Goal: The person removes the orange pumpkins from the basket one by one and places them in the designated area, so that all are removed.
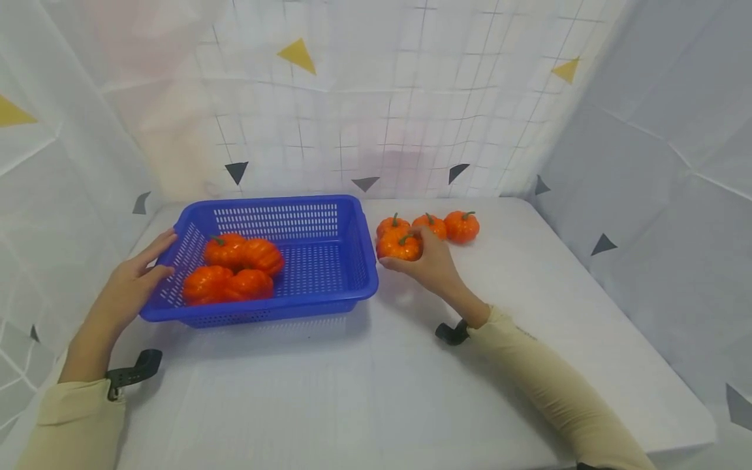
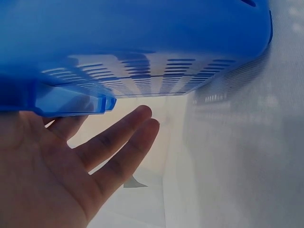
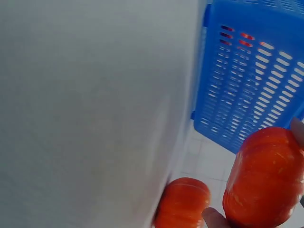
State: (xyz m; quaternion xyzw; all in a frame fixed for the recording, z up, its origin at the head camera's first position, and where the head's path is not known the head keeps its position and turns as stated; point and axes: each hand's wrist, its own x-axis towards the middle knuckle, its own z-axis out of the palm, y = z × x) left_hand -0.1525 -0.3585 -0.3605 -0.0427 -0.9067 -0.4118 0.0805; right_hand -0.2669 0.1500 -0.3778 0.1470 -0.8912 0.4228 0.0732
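Observation:
A small orange pumpkin (image 1: 398, 245) with a green stem is pinched between the thumb and fingers of my right hand (image 1: 439, 266). In the right wrist view the held pumpkin (image 3: 265, 178) is raised off the table, beside the blue basket. My left hand (image 1: 130, 282) rests at the left end of the blue plastic basket (image 1: 317, 301), its thumb over the rim. Seen from the left wrist, the fingers (image 2: 126, 152) reach out loosely below the rim. Several orange pumpkins (image 1: 261, 256) lie grouped in the left half of the basket.
Behind the right hand, 3 more pumpkins (image 1: 461, 227) stand in a row near the back edge of the white table (image 1: 264, 398). White sheeting (image 1: 364, 98) with a grid and triangle marks hangs behind, and grey-white sheeting (image 1: 658, 163) rises on the right.

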